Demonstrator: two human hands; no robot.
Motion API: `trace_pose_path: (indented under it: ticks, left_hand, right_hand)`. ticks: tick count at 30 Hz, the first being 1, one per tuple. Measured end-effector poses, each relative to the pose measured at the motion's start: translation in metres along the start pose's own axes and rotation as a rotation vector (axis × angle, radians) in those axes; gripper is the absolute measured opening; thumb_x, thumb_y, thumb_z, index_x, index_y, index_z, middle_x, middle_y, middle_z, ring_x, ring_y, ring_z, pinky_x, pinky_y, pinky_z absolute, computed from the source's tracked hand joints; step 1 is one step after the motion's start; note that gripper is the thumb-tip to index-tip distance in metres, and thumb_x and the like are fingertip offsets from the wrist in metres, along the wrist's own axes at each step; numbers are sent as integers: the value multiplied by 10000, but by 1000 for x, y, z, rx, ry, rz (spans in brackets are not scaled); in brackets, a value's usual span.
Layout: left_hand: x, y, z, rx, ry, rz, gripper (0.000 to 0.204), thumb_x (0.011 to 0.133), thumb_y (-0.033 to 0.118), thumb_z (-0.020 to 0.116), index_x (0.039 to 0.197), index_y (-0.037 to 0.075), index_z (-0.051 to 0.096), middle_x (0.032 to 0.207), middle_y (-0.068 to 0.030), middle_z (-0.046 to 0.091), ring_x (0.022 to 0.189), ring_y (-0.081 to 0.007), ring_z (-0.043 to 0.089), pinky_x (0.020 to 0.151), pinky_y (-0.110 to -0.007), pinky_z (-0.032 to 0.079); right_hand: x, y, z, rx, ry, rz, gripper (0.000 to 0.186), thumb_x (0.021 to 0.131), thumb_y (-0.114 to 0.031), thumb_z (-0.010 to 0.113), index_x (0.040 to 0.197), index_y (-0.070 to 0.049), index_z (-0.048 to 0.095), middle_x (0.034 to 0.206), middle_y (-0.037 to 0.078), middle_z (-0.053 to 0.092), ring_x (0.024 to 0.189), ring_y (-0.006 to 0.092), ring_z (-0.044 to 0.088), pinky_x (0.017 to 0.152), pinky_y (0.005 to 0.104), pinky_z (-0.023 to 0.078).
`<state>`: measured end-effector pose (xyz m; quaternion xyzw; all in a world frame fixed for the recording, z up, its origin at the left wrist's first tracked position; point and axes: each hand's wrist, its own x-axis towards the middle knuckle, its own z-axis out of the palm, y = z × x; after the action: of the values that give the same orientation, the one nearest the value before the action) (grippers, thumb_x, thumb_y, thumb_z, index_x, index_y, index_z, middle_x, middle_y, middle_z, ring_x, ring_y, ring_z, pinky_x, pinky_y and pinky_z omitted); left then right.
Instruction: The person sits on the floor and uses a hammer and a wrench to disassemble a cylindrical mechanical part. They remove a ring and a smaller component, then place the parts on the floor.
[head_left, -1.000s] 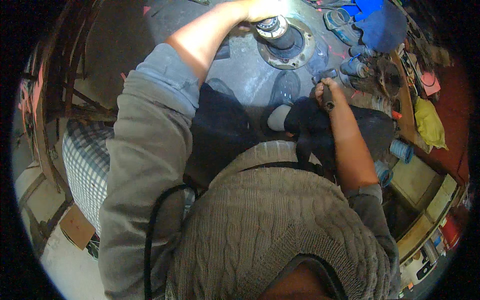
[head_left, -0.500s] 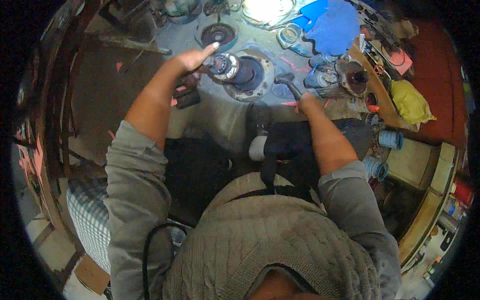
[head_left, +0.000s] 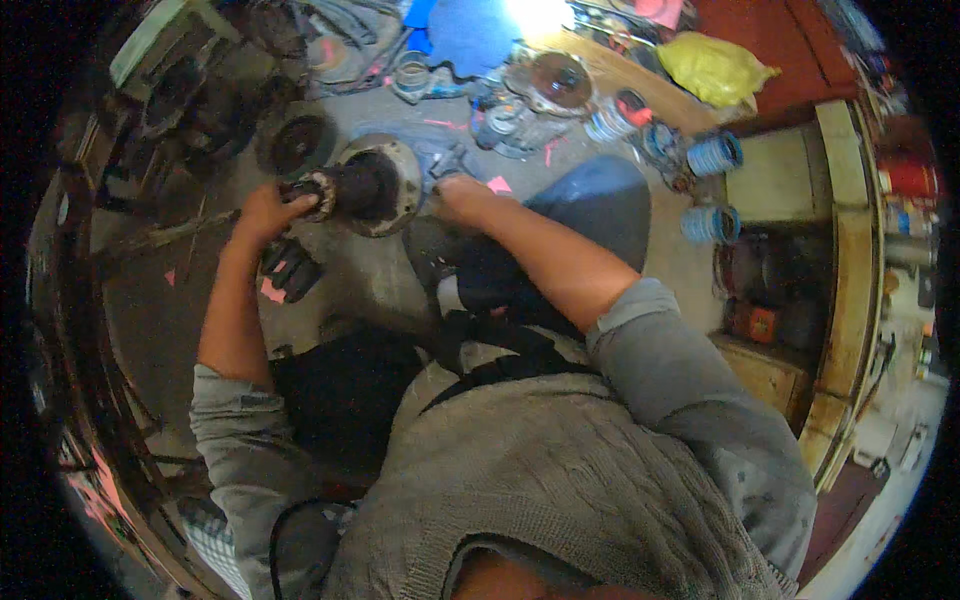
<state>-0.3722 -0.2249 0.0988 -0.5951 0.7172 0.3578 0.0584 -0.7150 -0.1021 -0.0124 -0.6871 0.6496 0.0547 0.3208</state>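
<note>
Dark flanged metal hub (head_left: 362, 186), likely heavy, rigid.
My left hand (head_left: 268, 213) grips its narrow end, sensibly; my right hand (head_left: 464, 199), a grey metal hammer (head_left: 455, 161).

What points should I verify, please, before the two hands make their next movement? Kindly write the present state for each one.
1. Left hand steadying the flanged metal part: ok, it grips the narrower end.
2. Right hand holding the hammer-like tool: ok, though the handle is mostly hidden.
3. Left fingers away from the part's end: not ok, they are on it.
4. Flange seated firmly below: cannot tell, its underside is hidden.
5. Blue cloth away from both hands: ok, it lies beyond them.
6. Tool head free of damage: cannot tell, too small and blurred.
</note>
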Motion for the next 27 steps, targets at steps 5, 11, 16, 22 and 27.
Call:
trace_pose_path:
  ticks: [5, 11, 16, 22, 27]
  left_hand:
    - [0, -3, 3, 149, 85, 280, 628, 819, 350, 851, 1305, 17, 635, 1159, -233, 726, 1063, -380, 712, 909, -448, 565]
    - [20, -31, 7, 287, 212, 501, 618, 839, 349, 831, 1335, 43, 625, 1168, -261, 714, 1094, -407, 697, 927, -464, 542]
    - [67, -88, -21, 70, -64, -8, 692, 908, 457, 745, 1431, 37, 577, 1053, -266, 719, 927, -389, 710, 802, -503, 544]
    - [83, -109, -32, 724, 116, 261, 707, 925, 552, 697, 1377, 16, 613, 1087, -268, 715, 916, -348, 715, 719, -443, 556]
    - [57, -51, -5, 186, 3, 132, 666, 925, 525, 708, 1323, -5, 642, 1134, -241, 731, 959, -348, 725, 752, -430, 566]
  right_hand:
    - [-40, -26, -21, 93, 34, -142, 400, 909, -317, 706, 1153, -3, 666, 1144, 268, 684, 1125, 426, 646, 959, 523, 517]
    - [-72, -23, -28, 2, 5, -224, 400, 933, -331, 687, 1155, 0, 661, 1135, 261, 689, 1119, 439, 646, 963, 521, 516]
    - [-67, -18, -25, 16, -54, -152, 410, 930, -344, 681, 1143, 6, 678, 1131, 250, 701, 1100, 444, 663, 957, 523, 532]
    - [-76, -23, -36, 106, 20, -194, 380, 940, -338, 658, 1138, -15, 692, 1132, 239, 705, 1084, 427, 677, 933, 525, 545]
    - [-133, -26, -102, 410, 619, -434, 313, 963, -291, 636, 1161, -61, 711, 1068, 216, 724, 999, 394, 705, 901, 510, 565]
